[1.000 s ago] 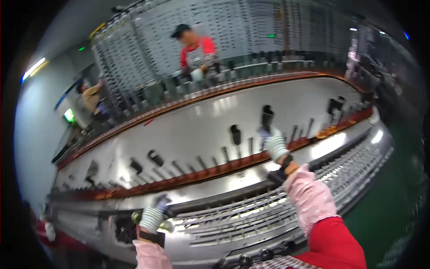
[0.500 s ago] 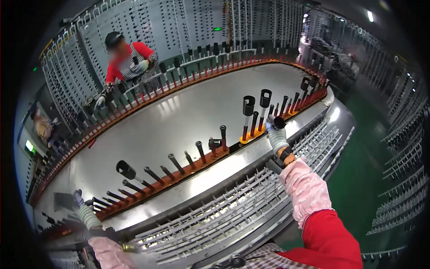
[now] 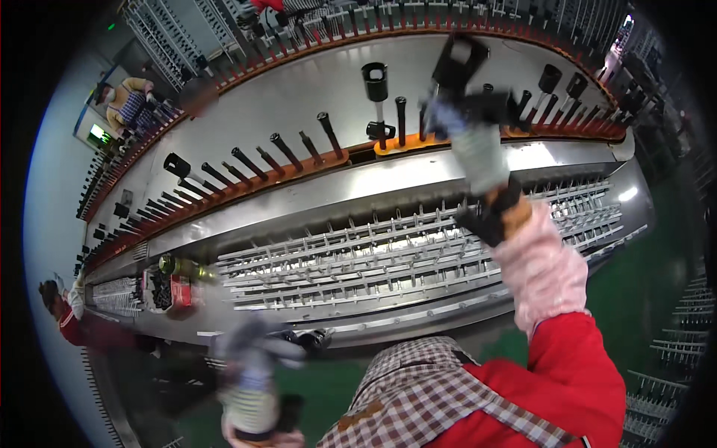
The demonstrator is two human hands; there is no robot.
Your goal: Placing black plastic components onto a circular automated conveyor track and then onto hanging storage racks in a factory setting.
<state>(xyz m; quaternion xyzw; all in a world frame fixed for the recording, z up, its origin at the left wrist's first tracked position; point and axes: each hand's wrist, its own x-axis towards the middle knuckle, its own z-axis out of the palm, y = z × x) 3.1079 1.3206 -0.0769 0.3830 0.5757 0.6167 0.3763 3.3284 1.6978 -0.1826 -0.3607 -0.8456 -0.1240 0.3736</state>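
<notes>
My right hand [image 3: 472, 142], in a striped glove, is blurred over the near edge of the conveyor line. Its fingers close around black parts; a large black cylindrical part [image 3: 458, 63] with a cut-out window sticks up from it, and a darker piece shows at its right side. My left hand [image 3: 258, 355], gloved and smeared by motion, is low at the near edge of the rack table. Small shiny black parts [image 3: 314, 340] lie at its fingertips; whether it grips them cannot be made out. Near the right hand, another windowed black cylinder [image 3: 375, 84] stands on a holder.
Metal hanging racks [image 3: 388, 257] with hooks lie across the near table. Upright red-stemmed holders with black tubes [image 3: 287, 149] line the looped conveyor. At left are a red box [image 3: 179, 291] of black parts and a roll of tape [image 3: 183, 267]. Co-workers [image 3: 131, 104] stand across and at left.
My view has tilted down and turned. The left hand has come back from the far left conveyor to near my body. The right hand now has the large windowed cylinder, which stood on a holder before.
</notes>
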